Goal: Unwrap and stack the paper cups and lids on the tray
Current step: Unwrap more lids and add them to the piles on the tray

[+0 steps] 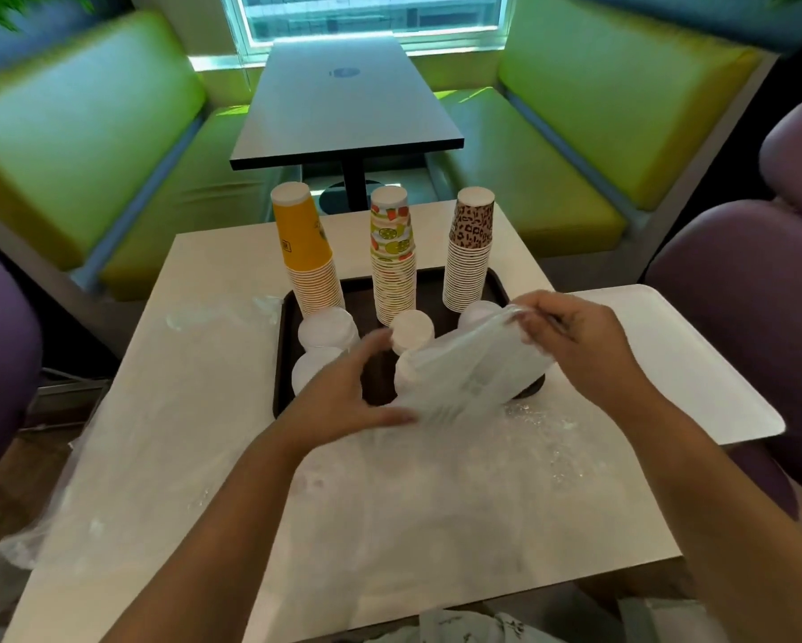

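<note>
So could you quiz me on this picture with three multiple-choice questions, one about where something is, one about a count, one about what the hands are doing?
1. Where does the stack of yellow paper cups stand on the dark brown tray?
A. far left
B. far right
C. near middle

2. How many tall stacks of printed paper cups stand on the tray?
A. one
B. three
C. five

3. What is in the person's hands?
A. nothing
B. a single cup
C. a clear plastic sleeve of white lids

Answers:
1 A: it is leftmost, beside the fruit-print stack and the leopard-print stack.
2 B: yellow, fruit-print and leopard-print stacks show.
3 C: the left hand holds its lower end and the right hand pinches the plastic at its upper end.
</note>
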